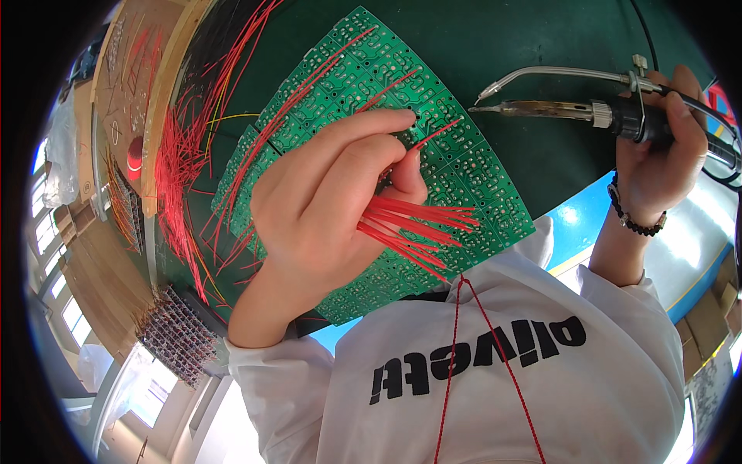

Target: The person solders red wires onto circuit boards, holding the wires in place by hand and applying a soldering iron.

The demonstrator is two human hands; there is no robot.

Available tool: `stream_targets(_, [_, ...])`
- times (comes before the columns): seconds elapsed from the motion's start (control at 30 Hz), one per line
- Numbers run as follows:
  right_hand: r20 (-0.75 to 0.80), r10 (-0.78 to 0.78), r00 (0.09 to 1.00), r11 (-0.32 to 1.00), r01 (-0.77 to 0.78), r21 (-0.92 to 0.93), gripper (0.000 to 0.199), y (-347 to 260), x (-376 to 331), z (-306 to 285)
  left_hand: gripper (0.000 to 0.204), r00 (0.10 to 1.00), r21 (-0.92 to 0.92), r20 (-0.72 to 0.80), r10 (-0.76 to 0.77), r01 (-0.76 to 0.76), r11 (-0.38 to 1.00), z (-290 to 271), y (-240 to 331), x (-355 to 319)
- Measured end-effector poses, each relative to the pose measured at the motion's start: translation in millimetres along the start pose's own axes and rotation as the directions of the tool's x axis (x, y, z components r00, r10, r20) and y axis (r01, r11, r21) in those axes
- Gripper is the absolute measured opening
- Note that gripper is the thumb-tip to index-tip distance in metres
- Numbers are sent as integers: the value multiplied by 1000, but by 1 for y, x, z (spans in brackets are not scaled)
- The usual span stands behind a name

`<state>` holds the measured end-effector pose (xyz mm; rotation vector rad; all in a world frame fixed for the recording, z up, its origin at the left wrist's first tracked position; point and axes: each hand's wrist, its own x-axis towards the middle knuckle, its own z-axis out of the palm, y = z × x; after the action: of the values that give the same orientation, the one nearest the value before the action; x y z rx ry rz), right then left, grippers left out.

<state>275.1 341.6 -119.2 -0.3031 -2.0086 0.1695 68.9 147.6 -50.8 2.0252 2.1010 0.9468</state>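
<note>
A green circuit board panel [487,185] lies on the dark green work surface, set at an angle. Over its middle, my left hand [317,185] is closed around a bundle of red wires [421,224] whose ends fan out toward the right. Between thumb and forefinger the same hand pinches a single red wire [440,133], which slants across the board. Other red wires [313,77] lie over the board's far left part. My right hand [665,155] grips a soldering iron [549,110] with a curved metal feed tube above it. The iron's tip points left, just off the board's right edge.
A heap of loose red wires [182,170] with a few yellow ones lies left of the board, by a wooden edge [166,100]. Lower left stands a block of stacked small parts [176,332]. A black cable [645,31] runs along the far right.
</note>
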Motion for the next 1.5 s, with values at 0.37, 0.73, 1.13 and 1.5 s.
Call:
stream_targets(0.37, [192,765,615,412,-695,589,13,-41,29,7,17,997,-14,-54,56,-57,998,2,-5,-3])
stream_targets(0.73, [213,821,530,308,-725,615,21,-50,49,8,14,962,30,-143,234,-232,972,-23,-12,5])
stream_targets(1.13, [205,797,568,321,-686,653,15,-55,41,10,18,958,-250,-263,-115,48,967,-100,10,-131])
stream_targets(1.5, [212,841,499,212,-663,718,18,-34,51,9,25,656,-488,-679,-329,-68,870,-46,26,-177])
